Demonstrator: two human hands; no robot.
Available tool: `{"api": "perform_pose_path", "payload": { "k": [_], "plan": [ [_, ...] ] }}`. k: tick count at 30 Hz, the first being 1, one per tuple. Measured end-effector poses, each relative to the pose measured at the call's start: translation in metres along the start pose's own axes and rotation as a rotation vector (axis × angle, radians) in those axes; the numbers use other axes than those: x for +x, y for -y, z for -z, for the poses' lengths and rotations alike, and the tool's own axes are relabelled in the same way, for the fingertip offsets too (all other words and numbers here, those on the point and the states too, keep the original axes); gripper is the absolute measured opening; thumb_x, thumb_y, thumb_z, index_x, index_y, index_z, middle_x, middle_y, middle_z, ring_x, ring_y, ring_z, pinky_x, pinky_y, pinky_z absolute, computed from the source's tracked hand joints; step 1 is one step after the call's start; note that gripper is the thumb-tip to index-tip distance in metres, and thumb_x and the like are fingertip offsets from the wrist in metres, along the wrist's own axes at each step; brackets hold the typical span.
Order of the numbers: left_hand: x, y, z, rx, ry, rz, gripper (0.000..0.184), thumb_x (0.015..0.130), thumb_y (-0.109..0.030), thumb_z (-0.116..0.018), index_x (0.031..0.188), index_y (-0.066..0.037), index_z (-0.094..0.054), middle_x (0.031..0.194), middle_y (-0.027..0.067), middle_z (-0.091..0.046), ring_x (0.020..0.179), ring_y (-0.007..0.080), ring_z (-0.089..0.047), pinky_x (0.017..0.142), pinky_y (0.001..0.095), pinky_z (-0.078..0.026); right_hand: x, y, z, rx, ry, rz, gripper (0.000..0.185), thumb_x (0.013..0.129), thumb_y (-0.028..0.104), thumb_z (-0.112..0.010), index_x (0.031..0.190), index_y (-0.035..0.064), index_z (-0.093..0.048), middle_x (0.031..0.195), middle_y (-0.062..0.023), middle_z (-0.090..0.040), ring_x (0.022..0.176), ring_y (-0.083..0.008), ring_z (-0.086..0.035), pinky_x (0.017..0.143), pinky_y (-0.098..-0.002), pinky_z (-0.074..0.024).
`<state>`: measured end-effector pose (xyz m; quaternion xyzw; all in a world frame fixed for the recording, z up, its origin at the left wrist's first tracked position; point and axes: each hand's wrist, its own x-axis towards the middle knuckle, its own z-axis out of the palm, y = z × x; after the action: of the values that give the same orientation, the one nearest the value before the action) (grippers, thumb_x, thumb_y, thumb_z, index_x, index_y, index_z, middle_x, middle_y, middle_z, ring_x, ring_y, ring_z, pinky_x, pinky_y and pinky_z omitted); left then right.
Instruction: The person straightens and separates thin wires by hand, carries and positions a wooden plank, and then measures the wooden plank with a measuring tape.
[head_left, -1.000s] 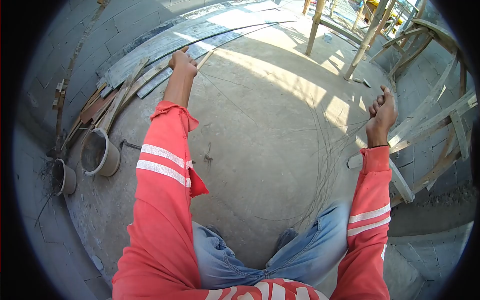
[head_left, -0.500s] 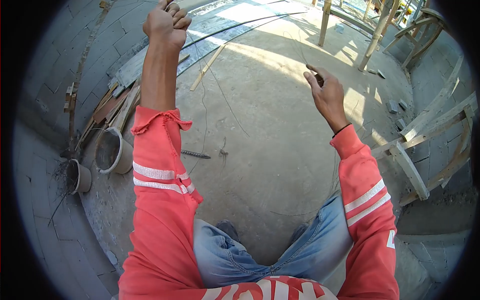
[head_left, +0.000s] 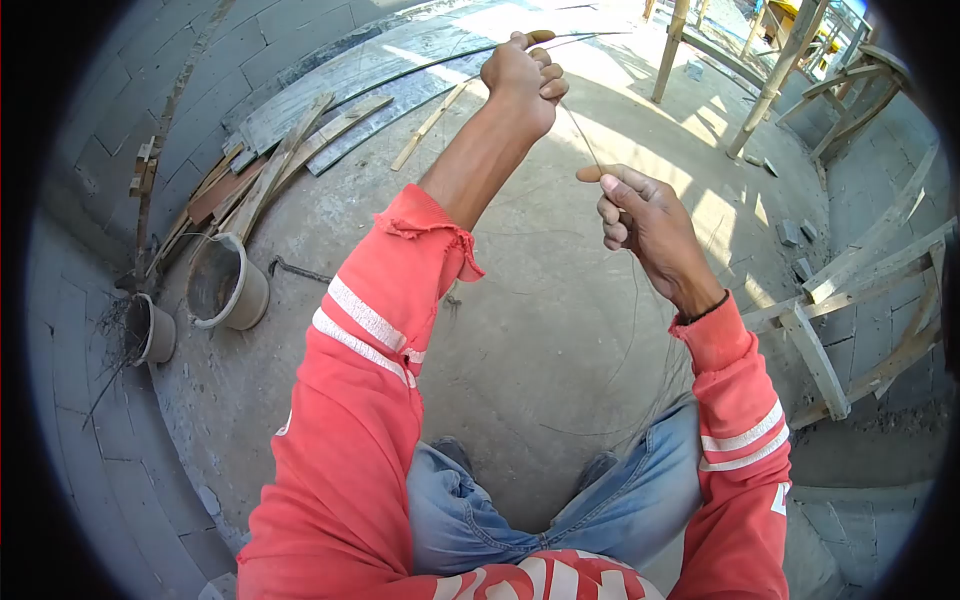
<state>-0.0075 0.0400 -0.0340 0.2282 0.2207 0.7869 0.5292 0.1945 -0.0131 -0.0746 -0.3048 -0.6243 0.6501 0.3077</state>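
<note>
My left hand (head_left: pixel 524 80) is raised ahead of me, its fingers curled closed on a thin wire (head_left: pixel 580 133). Lower and to the right, my right hand (head_left: pixel 645 222) pinches the same wire between thumb and forefinger. Between the two hands the wire runs taut and slanting. Below my right hand, a thin strand hangs in a loose curve toward the floor. More fine wires (head_left: pixel 672 385) show beside my right thigh, though where they end is unclear.
Two buckets (head_left: pixel 258 300) (head_left: pixel 160 335) stand by the block wall at left. Planks (head_left: pixel 285 165) and grey sheets (head_left: pixel 370 140) lie behind them. A short steel bar (head_left: pixel 302 271) rests on the concrete floor (head_left: pixel 520 370). Wooden frames (head_left: pixel 820 360) stand at right.
My left hand has swung right and slightly down, toward my right hand. My right hand has closed from a looser pose into a pinch on the wire and sits slightly lower.
</note>
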Motion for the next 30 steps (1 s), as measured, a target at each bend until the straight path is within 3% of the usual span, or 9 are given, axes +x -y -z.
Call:
{"api": "perform_pose_path", "payload": {
  "k": [3,9,11,13,14,18,21,25,30],
  "plan": [
    [0.015,-0.016,0.014,-0.084,-0.133,-0.031,0.033,0.107,-0.023,-0.028,0.106,0.001,-0.052,0.062,-0.0029,-0.029,0.049,0.0083,-0.025,0.043,0.0234,-0.026,0.000,0.006,0.022,-0.307,-0.096,-0.007,0.031,0.101,0.025,-0.056,0.117,0.0010,-0.066,0.066,0.0071,-0.041,0.055,-0.0046,-0.034,0.051,-0.0228,-0.0332],
    [0.063,-0.075,0.119,-0.089,-0.398,-0.231,0.031,0.103,-0.010,-0.026,0.113,0.005,-0.050,0.068,0.0033,-0.039,0.053,0.0126,-0.037,0.059,0.0308,-0.049,0.009,-0.007,0.080,-0.643,-0.212,0.162,0.023,0.094,0.019,-0.064,0.098,-0.0015,-0.073,0.063,-0.0008,-0.053,0.058,-0.0113,-0.046,0.057,-0.0280,-0.0402],
    [0.055,-0.086,0.153,0.278,-0.455,-0.156,0.041,0.106,-0.021,-0.027,0.118,0.004,-0.058,0.086,0.0136,-0.060,0.077,0.0249,-0.061,0.079,0.0408,-0.059,0.005,-0.006,0.095,-0.949,-0.312,0.294,0.020,0.092,0.019,-0.063,0.099,0.0031,-0.073,0.066,-0.0119,-0.062,0.060,-0.0223,-0.057,0.059,-0.0352,-0.0451],
    [0.026,-0.083,0.165,0.917,-0.526,-0.037,0.066,0.104,-0.048,-0.026,0.115,0.007,-0.062,0.102,0.0214,-0.069,0.083,0.0296,-0.071,0.065,0.0378,-0.061,0.000,-0.008,0.102,-1.053,-0.411,0.365,0.018,0.090,0.018,-0.062,0.096,0.0046,-0.073,0.071,-0.0160,-0.063,0.065,-0.0291,-0.060,0.062,-0.0396,-0.0466],
    [0.019,-0.080,0.185,1.168,-0.511,0.064,0.071,0.101,-0.055,-0.030,0.104,0.006,-0.067,0.090,0.0187,-0.071,0.073,0.0265,-0.071,0.056,0.0345,-0.057,-0.002,-0.007,0.103,-1.167,-0.473,0.433,0.017,0.089,0.017,-0.060,0.093,0.0062,-0.073,0.076,-0.0200,-0.065,0.071,-0.0359,-0.063,0.065,-0.0441,-0.0481],
    [0.004,-0.064,0.174,1.766,-0.112,0.669,0.062,0.099,-0.050,-0.045,0.082,0.005,-0.070,0.072,0.0155,-0.071,0.060,0.0222,-0.069,0.049,0.0310,-0.052,-0.007,0.003,0.100,-1.262,-0.633,0.372,0.015,0.084,0.013,-0.056,0.078,0.0045,-0.067,0.074,-0.0204,-0.065,0.073,-0.0420,-0.062,0.065,-0.0497,-0.0476],
    [-0.011,-0.053,0.083,1.904,0.249,0.712,0.060,0.098,-0.049,-0.051,0.083,0.005,-0.071,0.072,0.0149,-0.071,0.062,0.0212,-0.070,0.050,0.0303,-0.052,0.001,0.001,0.095,-1.269,-0.683,0.361,0.016,0.083,0.012,-0.056,0.074,0.0032,-0.065,0.071,-0.0206,-0.063,0.070,-0.0425,-0.061,0.063,-0.0502,-0.0470],
    [-0.047,-0.034,-0.014,1.223,0.986,0.460,0.059,0.091,-0.051,-0.063,0.108,0.006,-0.068,0.094,0.0160,-0.073,0.081,0.0209,-0.071,0.069,0.0322,-0.057,0.014,-0.015,0.094,-1.256,-0.688,0.513,0.018,0.081,0.010,-0.055,0.068,0.0015,-0.063,0.068,-0.0204,-0.061,0.066,-0.0407,-0.060,0.061,-0.0504,-0.0464],
    [-0.066,0.033,-0.056,1.375,0.989,-0.303,0.052,0.098,-0.042,-0.056,0.129,-0.001,-0.058,0.116,0.0152,-0.066,0.114,0.0225,-0.061,0.098,0.0354,-0.046,0.006,-0.011,0.063,-1.356,-0.520,0.649,0.012,0.082,0.010,-0.059,0.075,0.0057,-0.069,0.075,-0.0144,-0.066,0.073,-0.0344,-0.065,0.063,-0.0447,-0.0500]
  ]
}}
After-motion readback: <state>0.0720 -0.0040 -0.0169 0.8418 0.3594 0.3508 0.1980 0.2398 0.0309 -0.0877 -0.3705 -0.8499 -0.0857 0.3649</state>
